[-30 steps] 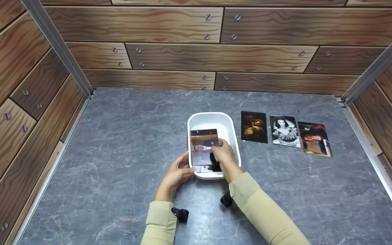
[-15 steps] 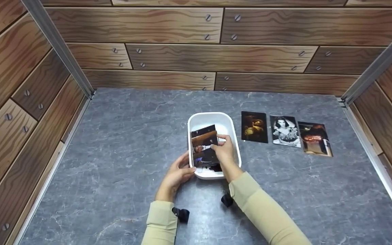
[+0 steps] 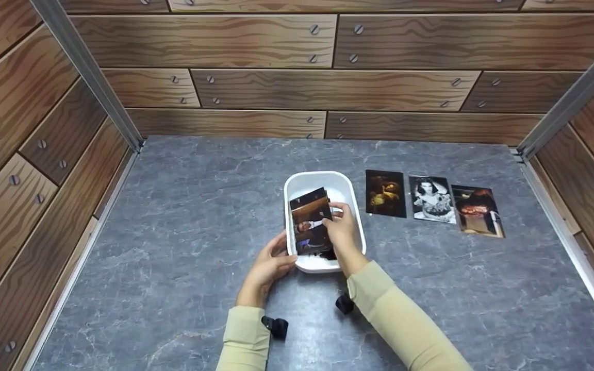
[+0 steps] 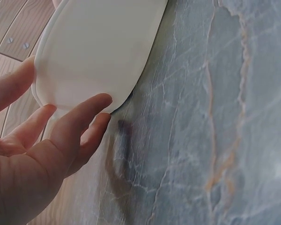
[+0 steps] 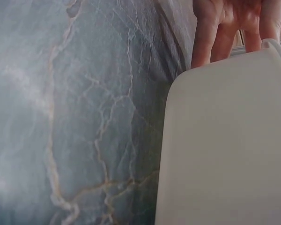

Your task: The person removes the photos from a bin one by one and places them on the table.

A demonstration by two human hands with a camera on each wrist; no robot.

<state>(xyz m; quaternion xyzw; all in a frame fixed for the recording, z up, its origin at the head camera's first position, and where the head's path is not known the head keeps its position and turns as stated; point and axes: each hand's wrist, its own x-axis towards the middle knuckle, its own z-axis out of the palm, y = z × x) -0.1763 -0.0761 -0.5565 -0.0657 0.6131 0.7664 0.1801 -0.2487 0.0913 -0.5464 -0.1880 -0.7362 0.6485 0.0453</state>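
Note:
A white plastic tub [image 3: 287, 206] stands on the table in the head view. My left hand [image 3: 266, 265] holds its near left corner, thumb at the rim and fingers along the outer wall. The left wrist view shows the fingertips [image 4: 103, 99] against that wall. Inside the tub, my right hand [image 3: 342, 229] grips a small stack of photo cards [image 3: 311, 221], thumb on the top card and fingers at the right edge. The top card shows a figure in a white shirt, turned sideways. The right wrist view shows the tub wall [image 5: 225, 140] and the left hand [image 5: 234, 28].
Right of the tub lie three photo cards in a slanting row: a dark golden one [image 3: 385, 194], a black-and-white portrait [image 3: 432, 200] and a dark one with orange glow [image 3: 477, 210]. Wood-patterned panels [image 3: 256, 90] wall in the grey marbled table [image 3: 199, 206] at the back and sides.
The right hand has lifted and tilted the photo cards, whose upper edge now rises higher in the tub, with more edges showing below the top card. The left hand stays at the tub.

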